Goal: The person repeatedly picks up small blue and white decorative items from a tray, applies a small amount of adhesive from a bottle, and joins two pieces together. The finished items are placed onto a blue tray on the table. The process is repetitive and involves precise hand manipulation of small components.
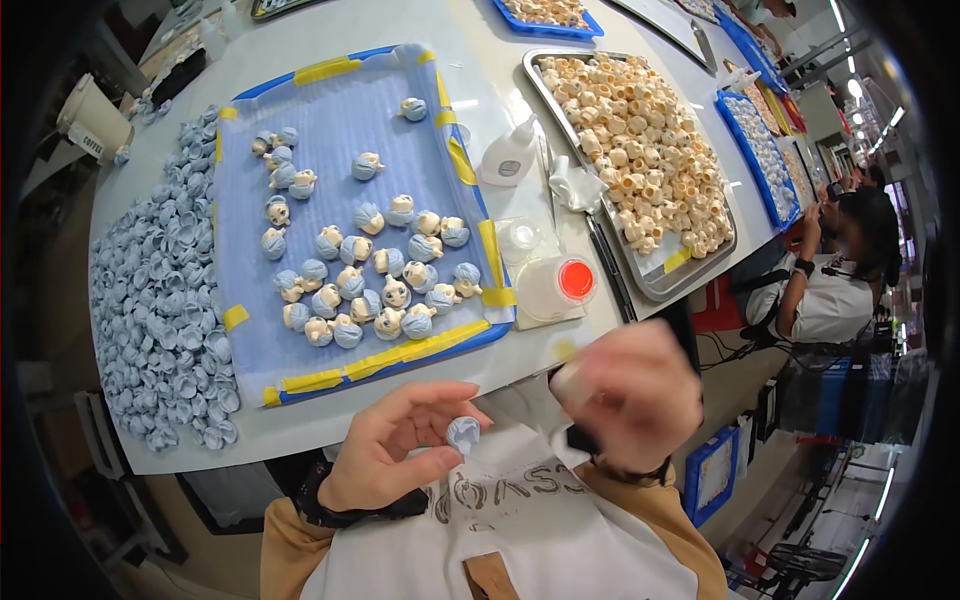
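Note:
In front of my apron, my left hand (405,445) pinches a hollow, pale blue doll hair piece (463,434) between thumb and fingers. My right hand (635,395) is up beside the table's front edge, smeared by motion; what it may hold does not show clearly. Beyond my hands lies a blue tray (330,130) lined with pale sheet and edged with yellow tape. On it are several small doll heads (396,292) with blue hair. Many loose blue hair pieces (165,300) are heaped left of this tray.
A metal tray (665,285) of cream doll head parts (640,140) stands to the right. Between the trays are a white squeeze bottle (510,155), tweezers (550,180) and a jar with a red-orange top (575,281). A co-worker (840,270) sits farther right.

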Available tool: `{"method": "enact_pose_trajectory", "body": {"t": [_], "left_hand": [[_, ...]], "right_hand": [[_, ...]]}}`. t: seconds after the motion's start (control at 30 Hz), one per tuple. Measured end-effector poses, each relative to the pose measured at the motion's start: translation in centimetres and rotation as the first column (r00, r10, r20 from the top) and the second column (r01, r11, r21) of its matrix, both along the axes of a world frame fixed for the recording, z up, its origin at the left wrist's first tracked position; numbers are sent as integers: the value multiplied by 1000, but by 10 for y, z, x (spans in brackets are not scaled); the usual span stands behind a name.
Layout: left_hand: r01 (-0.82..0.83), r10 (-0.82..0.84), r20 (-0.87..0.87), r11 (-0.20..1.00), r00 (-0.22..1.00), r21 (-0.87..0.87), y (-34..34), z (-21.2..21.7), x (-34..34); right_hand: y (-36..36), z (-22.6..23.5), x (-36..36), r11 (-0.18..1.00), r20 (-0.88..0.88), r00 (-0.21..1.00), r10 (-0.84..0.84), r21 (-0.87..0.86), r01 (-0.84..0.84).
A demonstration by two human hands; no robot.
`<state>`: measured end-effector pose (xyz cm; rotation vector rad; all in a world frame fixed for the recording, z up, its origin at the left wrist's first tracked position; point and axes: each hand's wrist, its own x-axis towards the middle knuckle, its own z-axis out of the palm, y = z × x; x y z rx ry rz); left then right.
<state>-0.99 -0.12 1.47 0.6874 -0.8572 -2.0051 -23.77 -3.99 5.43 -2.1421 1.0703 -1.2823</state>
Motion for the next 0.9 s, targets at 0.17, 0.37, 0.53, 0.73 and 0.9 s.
{"method": "enact_pose_trajectory", "body": {"t": [0.17,0.37,0.53,0.73,0.9], "left_hand": [[-56,53,-36,996,998,-70,-1,-2,2],[-20,3,-66,967,998,-255,-4,-8,5],[80,-71,57,982,996,-172,-3,1,8],[109,-66,138,938,988,-329,-7,-6,9],[28,-45,-55,959,997,-282,-4,-8,4]], "right_hand": [[-24,6,-19,940,-165,928,-334,9,340],[-35,4,-17,960,-326,906,-268,-16,279],[-41,-1,-15,971,-340,911,-234,-39,235],[-43,-4,-14,974,-357,906,-226,-65,218],[-41,-4,-15,969,-357,902,-244,-61,238]]}}
